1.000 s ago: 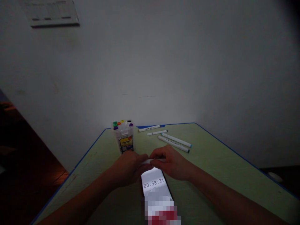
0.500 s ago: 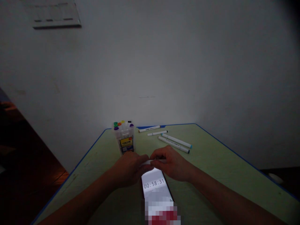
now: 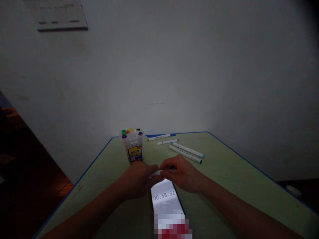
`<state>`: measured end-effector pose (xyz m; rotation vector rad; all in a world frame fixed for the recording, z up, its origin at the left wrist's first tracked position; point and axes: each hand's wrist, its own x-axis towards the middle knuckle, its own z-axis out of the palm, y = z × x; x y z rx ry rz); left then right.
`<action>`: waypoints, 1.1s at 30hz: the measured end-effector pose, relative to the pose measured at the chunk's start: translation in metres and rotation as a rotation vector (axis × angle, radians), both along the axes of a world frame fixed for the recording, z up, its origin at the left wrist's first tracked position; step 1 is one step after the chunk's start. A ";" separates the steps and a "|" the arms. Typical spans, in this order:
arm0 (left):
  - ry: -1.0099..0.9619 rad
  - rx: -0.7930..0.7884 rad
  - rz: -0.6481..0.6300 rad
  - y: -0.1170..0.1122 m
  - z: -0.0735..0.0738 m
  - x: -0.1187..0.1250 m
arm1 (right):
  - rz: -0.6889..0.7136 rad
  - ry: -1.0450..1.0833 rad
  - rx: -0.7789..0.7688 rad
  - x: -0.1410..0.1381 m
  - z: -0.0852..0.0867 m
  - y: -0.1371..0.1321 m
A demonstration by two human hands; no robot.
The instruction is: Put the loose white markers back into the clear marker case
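Observation:
My left hand (image 3: pixel 137 179) and my right hand (image 3: pixel 183 175) meet over the green table (image 3: pixel 224 179), both pinched on one white marker (image 3: pixel 159 172) held crosswise between them. Just below the hands a lit phone (image 3: pixel 164 196) lies flat, its screen showing a timer. A clear marker box (image 3: pixel 132 146) with several coloured caps stands upright just beyond my left hand. Several loose white markers (image 3: pixel 185 151) lie beyond my right hand near the far edge.
The table has a blue rim and butts against a pale wall (image 3: pixel 174 66). A dark floor (image 3: pixel 30 166) lies to the left. A small plate (image 3: pixel 59 16) is fixed high on the wall.
The phone's timer has gone up by one second. Both hands stay pinched on the marker in the same place.

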<state>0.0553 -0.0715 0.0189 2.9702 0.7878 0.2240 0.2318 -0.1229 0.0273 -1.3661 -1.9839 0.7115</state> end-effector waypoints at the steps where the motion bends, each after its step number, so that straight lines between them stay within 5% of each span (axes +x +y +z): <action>1: -0.003 0.001 0.011 0.000 0.001 0.000 | -0.005 -0.004 0.010 0.000 0.001 0.000; 11: -0.236 -0.138 -0.089 0.011 0.016 -0.011 | 0.043 -0.070 0.300 0.013 0.004 -0.001; 16: -0.302 -0.290 -0.124 0.016 0.015 -0.013 | 0.079 -0.060 0.275 0.011 0.005 -0.003; 33: -0.344 -0.307 -0.070 0.010 0.008 -0.006 | 0.034 -0.033 0.221 0.003 0.005 -0.005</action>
